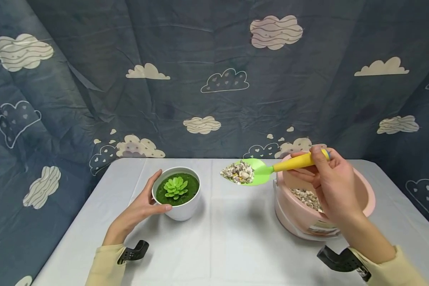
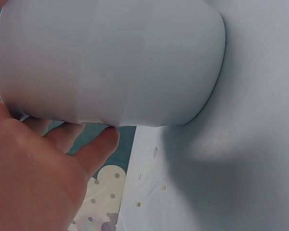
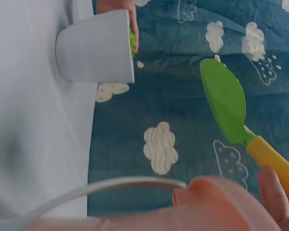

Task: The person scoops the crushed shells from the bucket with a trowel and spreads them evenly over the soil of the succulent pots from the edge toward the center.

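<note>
A white pot point(image 1: 183, 211) with a green succulent point(image 1: 176, 187) in it stands on the left of the table. My left hand point(image 1: 139, 210) holds the pot's near-left side, thumb at the front rim, fingers round the side. In the left wrist view the fingertips touch the pot wall point(image 2: 135, 62). My right hand point(image 1: 334, 186) grips the yellow handle of a green trowel point(image 1: 262, 174), raised beside the pink bucket's rim. A heap of small pebbles point(image 1: 240, 172) lies on its blade. The right wrist view shows the blade's underside point(image 3: 224, 98).
The pink bucket point(image 1: 289, 214), with more pebbles point(image 1: 307, 198) inside, stands on the right below my right hand. Its white handle point(image 3: 120, 182) hangs down at the side. A white cloth point(image 1: 214, 254) covers the table; a dark cloud-patterned curtain point(image 1: 214, 103) hangs behind.
</note>
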The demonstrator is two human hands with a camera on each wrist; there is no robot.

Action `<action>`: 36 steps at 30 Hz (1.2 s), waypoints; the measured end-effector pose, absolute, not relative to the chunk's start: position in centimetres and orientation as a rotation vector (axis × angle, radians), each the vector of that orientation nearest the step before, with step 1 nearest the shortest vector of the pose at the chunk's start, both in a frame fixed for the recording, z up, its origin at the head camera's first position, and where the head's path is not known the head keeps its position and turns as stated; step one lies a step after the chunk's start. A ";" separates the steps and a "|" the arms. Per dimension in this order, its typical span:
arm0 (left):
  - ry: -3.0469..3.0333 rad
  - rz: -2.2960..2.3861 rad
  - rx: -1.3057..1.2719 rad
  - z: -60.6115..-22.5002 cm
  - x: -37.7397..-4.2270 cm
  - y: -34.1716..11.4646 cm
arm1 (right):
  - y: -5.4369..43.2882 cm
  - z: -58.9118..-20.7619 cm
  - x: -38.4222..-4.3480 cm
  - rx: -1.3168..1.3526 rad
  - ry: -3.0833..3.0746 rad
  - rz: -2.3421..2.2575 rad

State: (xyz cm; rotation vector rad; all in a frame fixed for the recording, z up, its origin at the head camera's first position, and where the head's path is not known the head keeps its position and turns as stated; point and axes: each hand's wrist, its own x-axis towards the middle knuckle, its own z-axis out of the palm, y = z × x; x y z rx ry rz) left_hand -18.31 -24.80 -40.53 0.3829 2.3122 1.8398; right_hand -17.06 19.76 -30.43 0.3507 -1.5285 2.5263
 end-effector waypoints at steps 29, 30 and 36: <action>2.365 1.793 0.329 -40.3 -18.3 -24.7 | 13.5 -31.9 -17.5 0.420 -1.655 2.526; 2.364 1.793 0.330 -40.3 -18.3 -24.7 | 13.2 -32.0 -17.6 0.413 -1.652 2.532; 2.361 1.796 0.316 -40.3 -18.2 -24.8 | 11.3 -32.6 -18.5 0.343 -1.660 2.546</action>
